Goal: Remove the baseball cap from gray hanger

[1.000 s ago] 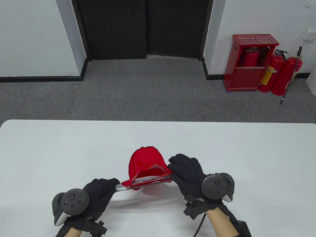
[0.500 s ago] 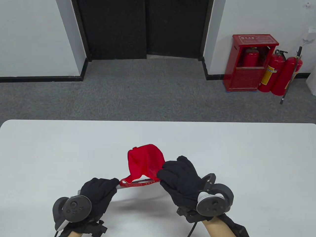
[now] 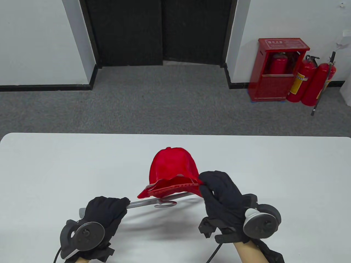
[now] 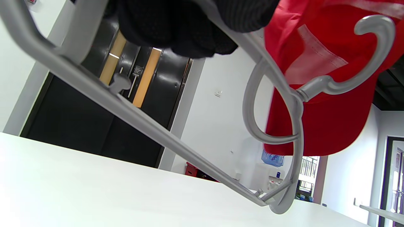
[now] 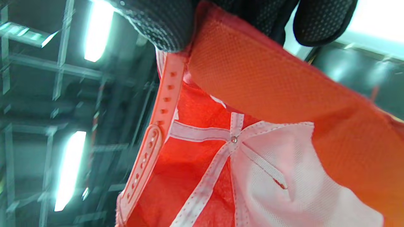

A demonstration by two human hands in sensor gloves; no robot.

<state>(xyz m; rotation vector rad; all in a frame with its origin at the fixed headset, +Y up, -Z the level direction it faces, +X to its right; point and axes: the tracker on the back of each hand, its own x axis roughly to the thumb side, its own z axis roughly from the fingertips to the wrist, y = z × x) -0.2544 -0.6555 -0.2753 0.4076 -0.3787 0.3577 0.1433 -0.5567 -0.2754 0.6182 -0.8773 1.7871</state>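
Above the white bench [image 3: 54,164], the red fabric baseball cap [image 3: 174,167] is pinched by the right hand [image 3: 222,194] fingers [image 5: 164,25]; the gray metal hanger [image 3: 148,203] is gripped by the left hand [image 3: 105,211].

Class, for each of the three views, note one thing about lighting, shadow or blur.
Table view: even light, soft shadow under the gray hanger. Left wrist view: the table is glaringly bright. Right wrist view: ceiling lights smear with blur; the baseball cap looks orange.

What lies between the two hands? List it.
In the table view, the gray hanger runs from the left hand toward the right hand, with the red cap just above it, gripped by the right hand.
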